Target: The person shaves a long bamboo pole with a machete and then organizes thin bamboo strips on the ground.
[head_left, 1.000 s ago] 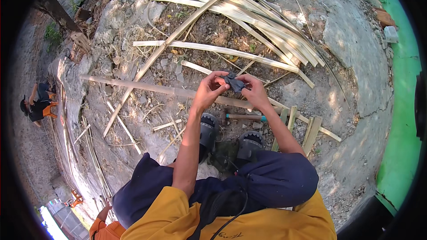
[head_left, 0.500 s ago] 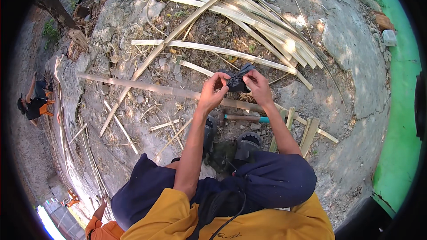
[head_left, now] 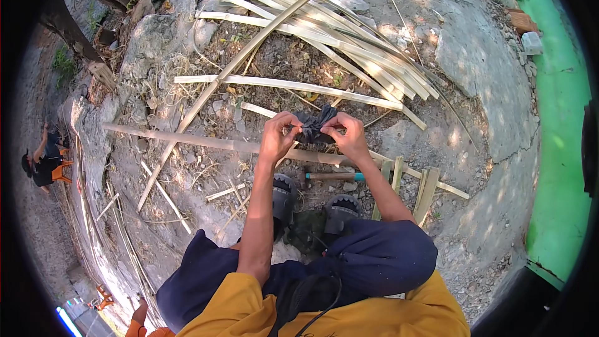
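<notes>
Out in front of me, a crumpled black cloth-like piece (head_left: pixel 314 126) is stretched between both hands. My left hand (head_left: pixel 278 138) pinches its left end with thumb and fingers. My right hand (head_left: pixel 350 139) pinches the other end the same way. The bunched folds hide the piece's full shape. Beneath my hands a long bamboo strip (head_left: pixel 218 141) lies across the ground. A stick-shaped handle (head_left: pixel 331 176), brown with a teal end, rests just above my shoes (head_left: pixel 342 210), below the strip.
Split bamboo strips (head_left: pixel 349 43) are piled at the far side, crossed by a long pole (head_left: pixel 212 87). Short flat pieces (head_left: pixel 427 196) lie to the right. A green wall (head_left: pixel 561 125) borders the right. At far left a person (head_left: pixel 42 162) sits on an orange chair.
Both hands have shifted slightly and turned inward around the black piece, which is now gripped at opposite ends and bunched in the middle. The view has moved a little.
</notes>
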`<state>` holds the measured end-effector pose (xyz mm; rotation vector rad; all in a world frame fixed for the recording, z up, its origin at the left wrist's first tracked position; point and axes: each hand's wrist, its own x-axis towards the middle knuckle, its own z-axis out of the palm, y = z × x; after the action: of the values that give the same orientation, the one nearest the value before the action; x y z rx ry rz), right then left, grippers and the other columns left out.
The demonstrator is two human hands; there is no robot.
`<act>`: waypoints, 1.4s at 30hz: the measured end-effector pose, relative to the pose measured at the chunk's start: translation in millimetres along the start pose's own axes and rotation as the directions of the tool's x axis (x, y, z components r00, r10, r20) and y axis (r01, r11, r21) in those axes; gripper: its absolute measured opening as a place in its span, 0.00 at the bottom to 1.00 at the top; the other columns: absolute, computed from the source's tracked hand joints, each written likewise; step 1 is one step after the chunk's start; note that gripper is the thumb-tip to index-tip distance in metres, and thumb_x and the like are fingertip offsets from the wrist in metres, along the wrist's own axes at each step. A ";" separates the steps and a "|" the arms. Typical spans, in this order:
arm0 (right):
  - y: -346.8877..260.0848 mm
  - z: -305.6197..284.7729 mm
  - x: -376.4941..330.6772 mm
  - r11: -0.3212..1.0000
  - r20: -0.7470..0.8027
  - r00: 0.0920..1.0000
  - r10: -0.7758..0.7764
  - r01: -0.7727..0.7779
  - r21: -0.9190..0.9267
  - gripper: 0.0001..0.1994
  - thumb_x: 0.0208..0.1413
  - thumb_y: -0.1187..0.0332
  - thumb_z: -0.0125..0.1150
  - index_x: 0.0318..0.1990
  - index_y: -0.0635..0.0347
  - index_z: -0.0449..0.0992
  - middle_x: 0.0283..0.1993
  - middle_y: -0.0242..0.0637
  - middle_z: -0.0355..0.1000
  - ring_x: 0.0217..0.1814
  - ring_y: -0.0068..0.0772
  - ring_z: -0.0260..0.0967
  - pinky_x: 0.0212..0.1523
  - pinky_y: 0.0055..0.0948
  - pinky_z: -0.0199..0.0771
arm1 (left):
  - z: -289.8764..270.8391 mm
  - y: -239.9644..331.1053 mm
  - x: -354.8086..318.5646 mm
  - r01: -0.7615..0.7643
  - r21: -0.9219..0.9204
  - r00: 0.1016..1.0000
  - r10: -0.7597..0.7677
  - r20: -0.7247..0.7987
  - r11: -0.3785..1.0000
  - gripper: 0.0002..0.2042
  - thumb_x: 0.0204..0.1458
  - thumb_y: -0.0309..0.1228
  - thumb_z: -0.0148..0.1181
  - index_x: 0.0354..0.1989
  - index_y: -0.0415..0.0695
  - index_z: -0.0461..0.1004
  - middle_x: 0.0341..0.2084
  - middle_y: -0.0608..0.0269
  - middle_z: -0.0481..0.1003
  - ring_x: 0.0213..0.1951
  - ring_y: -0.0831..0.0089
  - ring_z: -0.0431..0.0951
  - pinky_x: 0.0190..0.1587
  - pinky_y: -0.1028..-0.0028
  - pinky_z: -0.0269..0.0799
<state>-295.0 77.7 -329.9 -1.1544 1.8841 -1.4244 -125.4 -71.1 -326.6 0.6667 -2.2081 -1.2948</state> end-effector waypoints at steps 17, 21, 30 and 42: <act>-20.5 -9.0 9.6 0.988 0.135 0.981 0.137 -0.126 -0.087 0.10 0.52 0.67 0.71 0.37 0.65 0.82 0.33 0.38 0.79 0.35 0.32 0.77 0.41 0.30 0.75 | 3.3 15.6 -3.2 0.100 -0.055 0.994 -0.097 0.051 0.993 0.07 0.51 0.20 0.63 0.38 0.40 0.82 0.27 0.64 0.76 0.32 0.72 0.77 0.39 0.72 0.74; -21.1 -3.3 15.7 0.989 0.155 0.987 0.029 -0.005 -0.149 0.09 0.50 0.68 0.71 0.36 0.64 0.81 0.32 0.40 0.79 0.33 0.35 0.77 0.39 0.32 0.76 | 3.1 4.9 -12.7 0.121 -0.131 0.992 -0.125 -0.025 0.984 0.02 0.51 0.21 0.65 0.33 0.37 0.80 0.27 0.61 0.78 0.31 0.71 0.79 0.37 0.72 0.74; 27.9 -10.1 -2.0 0.955 -0.089 0.962 0.256 -0.239 0.174 0.06 0.61 0.70 0.63 0.39 0.63 0.76 0.32 0.27 0.74 0.34 0.15 0.67 0.36 0.20 0.67 | -6.3 -0.1 -6.7 0.151 -0.080 0.983 -0.159 -0.094 0.985 0.04 0.52 0.17 0.61 0.34 0.38 0.78 0.30 0.60 0.79 0.35 0.71 0.80 0.42 0.71 0.77; -17.6 -18.5 7.3 0.989 0.155 0.978 0.140 -0.130 -0.077 0.08 0.60 0.68 0.63 0.42 0.61 0.83 0.37 0.36 0.81 0.38 0.27 0.77 0.41 0.28 0.74 | -5.5 5.2 8.2 0.164 0.012 0.950 -0.161 0.267 0.986 0.12 0.41 0.22 0.74 0.36 0.42 0.82 0.25 0.64 0.77 0.30 0.71 0.78 0.38 0.71 0.75</act>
<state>-307.8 79.2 -306.7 -1.1136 1.8713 -1.1687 -129.1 -77.5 -318.2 0.7190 -2.3993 -1.5575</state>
